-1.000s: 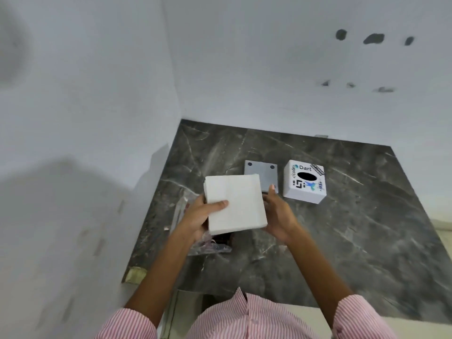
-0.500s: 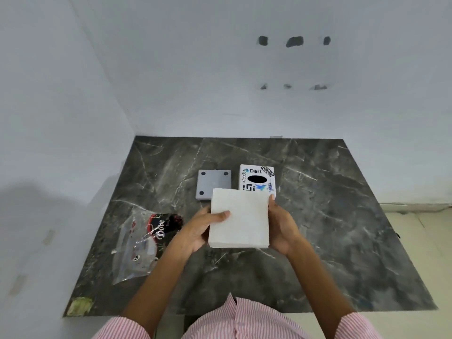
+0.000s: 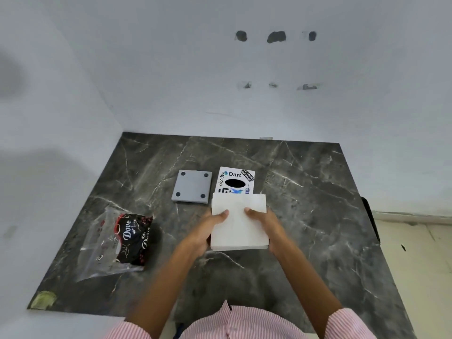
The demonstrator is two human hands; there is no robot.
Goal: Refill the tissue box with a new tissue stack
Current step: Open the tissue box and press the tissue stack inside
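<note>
I hold a white tissue stack [image 3: 238,223] flat above the dark marble table, just in front of the white tissue box [image 3: 236,180]. My left hand [image 3: 209,228] grips its left edge and my right hand [image 3: 265,222] grips its right edge, both thumbs on top. The box has printed stickers and a black oval opening on its upper face; the stack hides its near edge. A grey square lid [image 3: 192,186] with dark feet at its corners lies flat just left of the box.
A clear plastic wrapper with a dark printed label [image 3: 117,241] lies at the table's left. The marble table [image 3: 318,204] stands in a corner, with white walls behind and to the left. Its right edge drops to a pale floor.
The stack has moved right and forward, from over the wrapper and lid to just in front of the box. My right thumb now lies on top. The view has swung right.
</note>
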